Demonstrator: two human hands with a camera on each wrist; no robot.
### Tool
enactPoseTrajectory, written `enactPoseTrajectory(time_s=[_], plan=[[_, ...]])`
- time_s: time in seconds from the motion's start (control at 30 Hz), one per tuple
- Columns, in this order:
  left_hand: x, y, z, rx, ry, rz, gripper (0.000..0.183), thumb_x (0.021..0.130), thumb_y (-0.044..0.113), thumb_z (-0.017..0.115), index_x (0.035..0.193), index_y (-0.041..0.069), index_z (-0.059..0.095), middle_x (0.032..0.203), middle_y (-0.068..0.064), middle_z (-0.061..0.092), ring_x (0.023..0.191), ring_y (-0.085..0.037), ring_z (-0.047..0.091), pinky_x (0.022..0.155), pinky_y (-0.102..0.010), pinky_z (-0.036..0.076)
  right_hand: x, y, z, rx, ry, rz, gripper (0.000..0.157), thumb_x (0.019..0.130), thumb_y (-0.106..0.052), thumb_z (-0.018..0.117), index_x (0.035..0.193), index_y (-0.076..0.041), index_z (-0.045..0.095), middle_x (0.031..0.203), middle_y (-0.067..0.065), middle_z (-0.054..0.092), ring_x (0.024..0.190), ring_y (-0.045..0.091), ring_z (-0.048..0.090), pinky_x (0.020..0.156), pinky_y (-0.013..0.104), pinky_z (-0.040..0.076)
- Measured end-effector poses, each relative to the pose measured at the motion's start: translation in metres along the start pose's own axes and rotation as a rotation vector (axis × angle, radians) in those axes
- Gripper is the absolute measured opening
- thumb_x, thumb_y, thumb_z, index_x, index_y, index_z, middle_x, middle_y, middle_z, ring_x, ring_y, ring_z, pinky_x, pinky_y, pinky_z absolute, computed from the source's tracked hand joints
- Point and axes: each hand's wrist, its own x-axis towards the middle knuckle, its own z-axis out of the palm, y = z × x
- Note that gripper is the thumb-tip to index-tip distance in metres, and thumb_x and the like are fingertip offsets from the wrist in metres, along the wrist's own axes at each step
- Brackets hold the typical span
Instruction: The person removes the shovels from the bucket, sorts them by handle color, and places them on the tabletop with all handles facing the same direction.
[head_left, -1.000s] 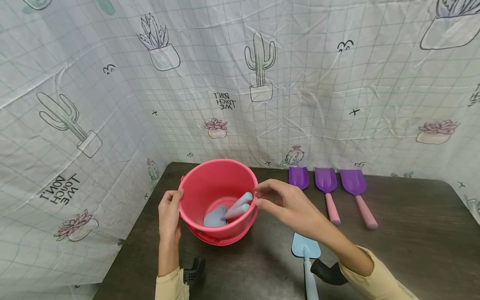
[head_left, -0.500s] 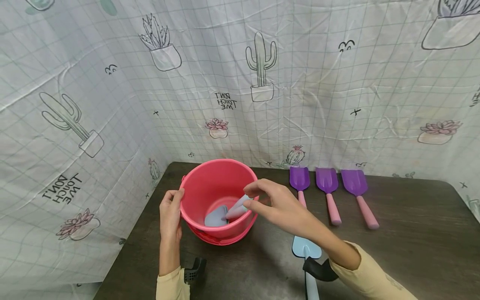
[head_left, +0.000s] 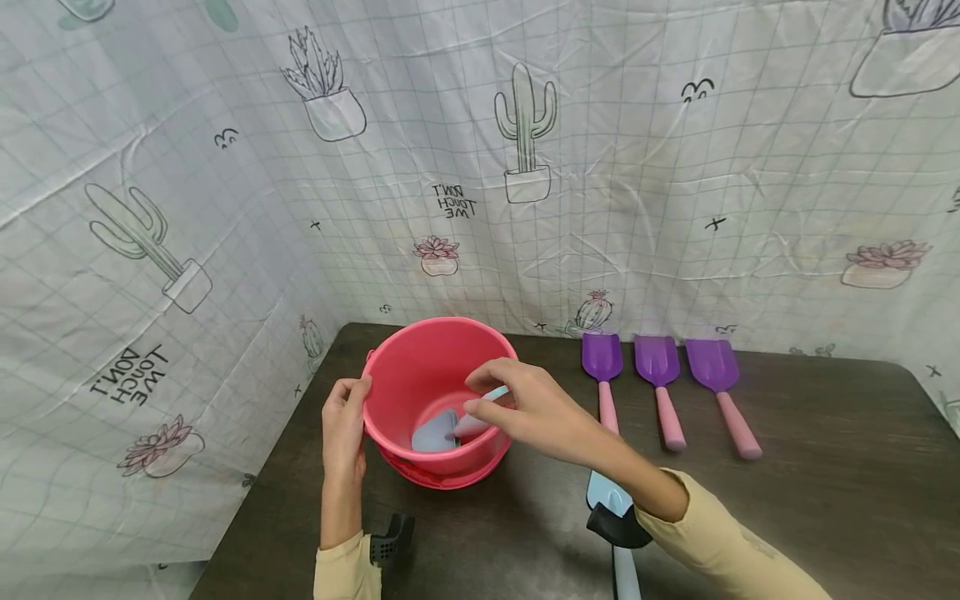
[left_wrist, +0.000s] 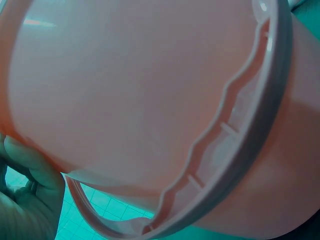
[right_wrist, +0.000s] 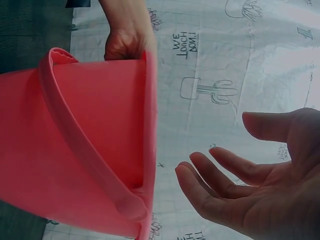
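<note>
A pink-red bucket (head_left: 427, 354) stands on the table's left side. My left hand (head_left: 345, 429) grips its left rim, the thumb on the rim's upper edge; the left wrist view also has this hand (left_wrist: 32, 195) against the bucket wall. Inside the bucket lies a grey-blue shovel blade (head_left: 435, 432), with handles leaning to the right rim. My right hand (head_left: 528, 408) hangs over that rim, partly hiding the handles. In the right wrist view the right hand (right_wrist: 250, 185) has loosely bent, parted fingers, apart from the bucket and holding nothing. The bucket's handle (right_wrist: 82, 137) hangs down outside.
Three purple scoops with pink handles lie in a row at the back: left (head_left: 602, 358), middle (head_left: 657, 361) and right (head_left: 712, 365). A light blue shovel (head_left: 626, 575) lies near the front, partly under my right wrist. A cactus-print cloth (head_left: 420, 117) hangs behind the dark table (head_left: 840, 467).
My right hand has moved left, from beside the bucket's right rim to over the handles inside. The left hand has stayed on the rim, and the bucket has not moved.
</note>
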Motion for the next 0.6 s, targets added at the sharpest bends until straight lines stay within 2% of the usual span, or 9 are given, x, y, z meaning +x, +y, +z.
enactPoseTrajectory(time_s=[0.2,0.4,0.5,0.6], plan=[[0.0,-0.001,0.001,0.003,-0.006,0.012,0.026,0.105,0.022,0.058,0.104,-0.003,0.053,0.075,-0.009,0.061,0.057,-0.013,0.061,0.051,-0.02,0.049,0.007,0.001,0.005,-0.015,-0.023,-0.02,0.029,0.098,-0.021,0.07,0.121,-0.004,0.068,0.118,0.005,0.069,0.1,0.015,0.069,0.089,0.032,0.057],[0.001,-0.001,0.001,0.007,-0.004,0.022,0.027,0.106,0.021,0.058,0.105,-0.006,0.053,0.077,-0.012,0.062,0.058,-0.014,0.061,0.05,-0.02,0.048,0.017,0.0,0.009,-0.06,-0.07,-0.035,0.027,0.098,-0.02,0.07,0.119,-0.003,0.068,0.114,0.003,0.069,0.102,0.016,0.065,0.091,0.035,0.057],[0.001,0.0,0.001,0.009,-0.001,0.017,0.028,0.105,0.021,0.058,0.105,-0.006,0.053,0.078,-0.013,0.063,0.059,-0.015,0.062,0.051,-0.021,0.049,0.025,0.002,0.012,-0.105,-0.124,-0.054,0.024,0.098,-0.019,0.07,0.116,-0.003,0.069,0.11,0.002,0.069,0.102,0.016,0.064,0.09,0.036,0.057],[0.001,0.0,0.0,0.015,0.003,0.007,0.027,0.105,0.022,0.058,0.105,-0.005,0.054,0.078,-0.012,0.063,0.06,-0.015,0.063,0.051,-0.021,0.049,0.034,0.005,0.013,-0.141,-0.212,-0.082,0.022,0.098,-0.017,0.07,0.115,-0.003,0.069,0.108,0.002,0.07,0.101,0.016,0.063,0.089,0.035,0.057]])
